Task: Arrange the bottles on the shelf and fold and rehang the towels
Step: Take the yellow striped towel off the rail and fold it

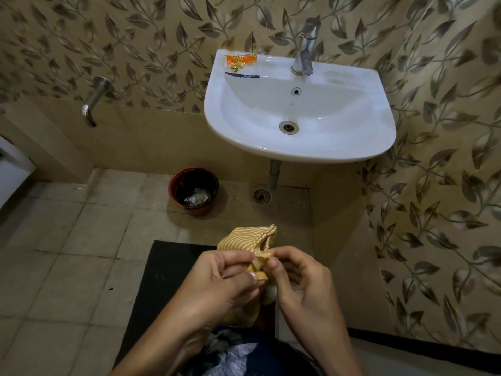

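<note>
A small yellow towel with white stripes (248, 238) is bunched up in front of me, low in the middle of the head view. My left hand (225, 278) pinches its edge between thumb and fingers. My right hand (301, 280) pinches the same edge from the other side, right next to the left. Part of the towel hangs down behind my hands and is hidden. No bottles or shelf are in view.
A white wall sink (298, 109) with a chrome tap (305, 50) is ahead, with an orange sachet (240, 62) on its rim. A red bin (193, 189) stands on the tiled floor below. A black mat (160, 270) lies underfoot. A wall spout (93, 101) sticks out on the left.
</note>
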`<state>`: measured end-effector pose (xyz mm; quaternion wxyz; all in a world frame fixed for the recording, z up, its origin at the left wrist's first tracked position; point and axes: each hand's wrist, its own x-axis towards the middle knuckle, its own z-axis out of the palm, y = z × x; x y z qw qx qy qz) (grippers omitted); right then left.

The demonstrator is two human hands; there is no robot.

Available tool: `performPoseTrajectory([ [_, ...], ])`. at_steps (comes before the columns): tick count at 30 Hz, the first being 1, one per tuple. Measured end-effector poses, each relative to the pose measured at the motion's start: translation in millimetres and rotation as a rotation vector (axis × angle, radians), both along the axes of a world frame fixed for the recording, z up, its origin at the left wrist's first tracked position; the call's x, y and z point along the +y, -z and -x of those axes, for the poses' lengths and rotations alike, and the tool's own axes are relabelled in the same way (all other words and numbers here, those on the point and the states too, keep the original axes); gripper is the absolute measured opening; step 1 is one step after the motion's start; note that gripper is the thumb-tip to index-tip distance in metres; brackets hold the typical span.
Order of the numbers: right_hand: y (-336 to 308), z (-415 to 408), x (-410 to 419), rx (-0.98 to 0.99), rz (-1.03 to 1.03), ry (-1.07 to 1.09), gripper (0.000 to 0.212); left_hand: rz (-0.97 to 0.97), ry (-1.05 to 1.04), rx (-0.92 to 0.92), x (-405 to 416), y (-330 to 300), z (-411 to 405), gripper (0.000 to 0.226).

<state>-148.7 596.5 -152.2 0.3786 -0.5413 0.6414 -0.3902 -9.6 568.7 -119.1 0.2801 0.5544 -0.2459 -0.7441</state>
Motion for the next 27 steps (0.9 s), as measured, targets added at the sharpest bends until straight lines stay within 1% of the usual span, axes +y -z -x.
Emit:
performPoseTrajectory([
  [2, 1, -6, 2, 0.034, 0.075, -0.004, 0.014, 0.024, -0.004, -0.028, -1, -1, 0, 0.024],
  [4, 2, -9, 6, 0.040, 0.143, -0.085, 0.014, 0.031, -0.009, -0.063, -2, 1, -3, 0.024],
  [7, 2, 1, 7, -0.016, 0.126, -0.256, 0.019, 0.021, 0.013, -0.056, -2, 3, -7, 0.026],
  [10, -1, 17, 1, -0.019, 0.102, -0.346, 0.015, -0.010, 0.055, -0.015, 0, 0, -1, 0.026],
  [13, -3, 24, -5, 0.002, 0.150, -0.350, 0.009, -0.002, 0.133, -0.037, -1, -5, 3, 0.027],
  [15, -2, 28, -9, 0.008, 0.150, -0.310, 0.012, 0.030, 0.212, -0.021, -6, -8, 2, 0.032],
  [16, -2, 30, -12, 0.002, 0.137, -0.291, 0.014, 0.084, 0.264, -0.046, -8, -9, 1, 0.032],
  [17, -2, 33, -15, -0.006, 0.124, -0.285, 0.015, 0.204, 0.345, -0.130, -11, -7, -1, 0.029],
  [19, -4, 37, -24, -0.013, 0.117, -0.304, 0.018, 0.529, 0.518, -0.390, -21, 1, -4, 0.017],
  [20, -6, 38, -29, -0.010, 0.128, -0.315, 0.020, 0.684, 0.581, -0.514, -28, 5, -5, 0.015],
  [21, -9, 40, -34, -0.009, 0.145, -0.320, 0.020, 0.813, 0.613, -0.578, -35, 6, -6, 0.012],
  [22, -12, 41, -39, -0.012, 0.165, -0.318, 0.020, 0.920, 0.631, -0.561, -42, 6, -6, 0.010],
  [23, -16, 43, -43, -0.020, 0.186, -0.314, 0.020, 1.004, 0.650, -0.484, -50, 5, -6, 0.011],
  [24, -19, 44, -47, -0.032, 0.212, -0.306, 0.020, 1.051, 0.660, -0.371, -56, 4, -4, 0.013],
  [26, -27, 45, -51, -0.052, 0.286, -0.287, 0.021, 1.052, 0.665, -0.158, -62, 1, -2, 0.015],
  [27, -32, 45, -52, -0.056, 0.324, -0.272, 0.020, 1.044, 0.657, -0.091, -64, 1, 0, 0.017],
])
